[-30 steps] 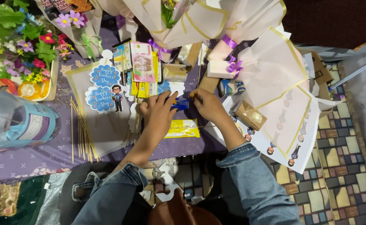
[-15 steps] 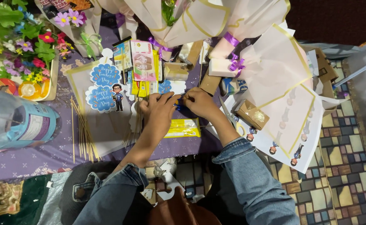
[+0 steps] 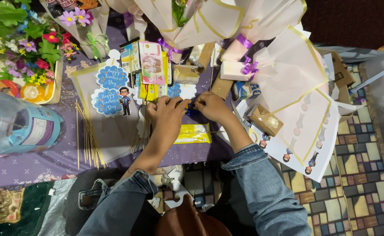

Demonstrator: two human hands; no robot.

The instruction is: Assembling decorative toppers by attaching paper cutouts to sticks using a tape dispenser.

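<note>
While both hands, the left hand (image 3: pixel 168 114) and right hand (image 3: pixel 213 106), pinch a small blue piece (image 3: pixel 191 109) between them, it could slip onto the yellow packet (image 3: pixel 194 133) just below if either grip loosens.

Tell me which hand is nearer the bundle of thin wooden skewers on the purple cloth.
Left. The left hand lies just right of the wooden skewers; the right hand sits farther right, beyond the left hand, over the yellow packet.

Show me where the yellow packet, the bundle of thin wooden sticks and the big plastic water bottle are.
yellow packet (image 3: pixel 193 133), head view, middle of its flat face.
thin wooden sticks (image 3: pixel 88 142), head view, middle of the bundle.
plastic water bottle (image 3: pixel 19 124), head view, on its side wall.
</note>
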